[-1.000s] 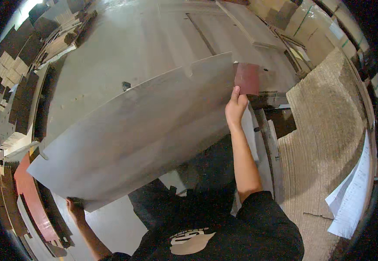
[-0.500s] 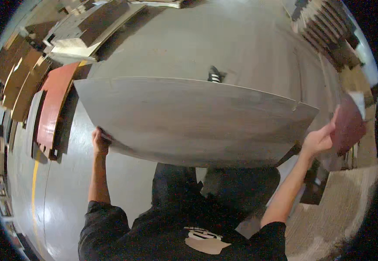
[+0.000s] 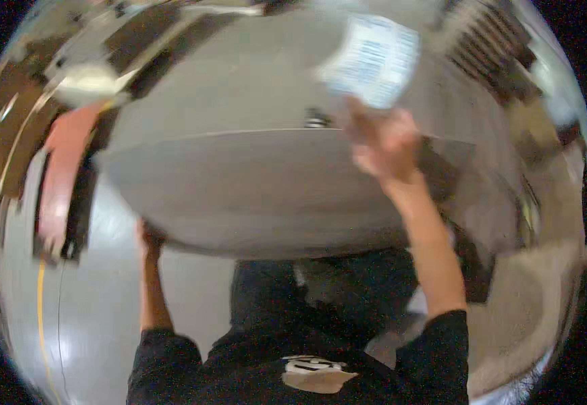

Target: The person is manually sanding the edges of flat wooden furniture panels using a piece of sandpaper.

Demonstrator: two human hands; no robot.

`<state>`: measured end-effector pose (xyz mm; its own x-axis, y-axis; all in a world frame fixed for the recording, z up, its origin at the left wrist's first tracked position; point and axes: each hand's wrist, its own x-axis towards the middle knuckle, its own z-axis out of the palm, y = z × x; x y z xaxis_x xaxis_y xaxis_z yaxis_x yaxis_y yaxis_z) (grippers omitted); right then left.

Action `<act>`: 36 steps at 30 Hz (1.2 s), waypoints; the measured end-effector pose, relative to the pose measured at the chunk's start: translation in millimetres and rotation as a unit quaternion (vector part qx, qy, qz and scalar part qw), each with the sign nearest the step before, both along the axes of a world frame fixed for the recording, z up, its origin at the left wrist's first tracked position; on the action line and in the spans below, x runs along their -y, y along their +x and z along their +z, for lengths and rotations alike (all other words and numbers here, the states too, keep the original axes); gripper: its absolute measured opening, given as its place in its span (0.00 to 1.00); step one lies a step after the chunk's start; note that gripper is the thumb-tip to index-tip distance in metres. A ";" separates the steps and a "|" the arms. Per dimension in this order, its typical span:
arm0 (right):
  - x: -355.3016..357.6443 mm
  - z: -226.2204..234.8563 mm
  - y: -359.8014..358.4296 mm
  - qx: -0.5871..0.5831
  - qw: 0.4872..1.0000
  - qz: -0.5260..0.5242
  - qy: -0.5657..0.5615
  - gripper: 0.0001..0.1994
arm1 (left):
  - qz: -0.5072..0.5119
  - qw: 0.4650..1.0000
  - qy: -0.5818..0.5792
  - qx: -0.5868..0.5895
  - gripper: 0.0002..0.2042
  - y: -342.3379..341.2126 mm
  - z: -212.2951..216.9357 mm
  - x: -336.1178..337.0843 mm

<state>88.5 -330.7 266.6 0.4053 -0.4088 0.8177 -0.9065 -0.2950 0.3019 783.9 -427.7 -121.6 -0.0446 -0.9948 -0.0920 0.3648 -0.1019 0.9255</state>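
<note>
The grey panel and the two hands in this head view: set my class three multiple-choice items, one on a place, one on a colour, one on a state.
1. Where does the left hand grip the grey panel?
A. lower left edge
B. top middle
C. far right corner

2. What colour is the long board lying to the panel's left?
A. blue
B. reddish
C. green

3. What does the raised right hand hold?
A. nothing
B. a hammer
C. a white printed sheet

Key: 1 A, fingers curl under that edge; 2 B, it shows red-pink; 3 C, the sheet sits above its fingers, though blurred.
</note>
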 end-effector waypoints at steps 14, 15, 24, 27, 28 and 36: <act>-8.4 47.7 103.7 0.006 0.998 -0.025 0.063 0.14 | 0.054 0.994 0.063 -0.071 0.40 -179.3 20.6 19.4; -10.6 48.7 101.4 0.009 0.998 -0.021 0.058 0.14 | 0.061 0.993 0.077 -0.060 0.40 -170.7 9.2 28.9; -102.6 101.9 42.5 -0.043 0.982 -0.180 0.035 0.18 | 0.084 0.996 0.034 0.001 0.39 -245.8 108.3 88.8; -173.7 122.0 8.3 -0.091 0.948 -0.296 0.076 0.21 | 0.011 0.991 -0.080 0.102 0.33 -303.8 142.5 131.0; -189.8 126.5 -0.8 -0.103 0.932 -0.331 0.104 0.22 | 0.000 0.993 -0.078 0.091 0.32 -329.7 177.9 130.0; -369.5 99.7 0.5 0.392 0.722 -0.461 0.335 0.15 | -0.163 0.948 -0.259 0.083 0.24 -498.3 274.3 94.8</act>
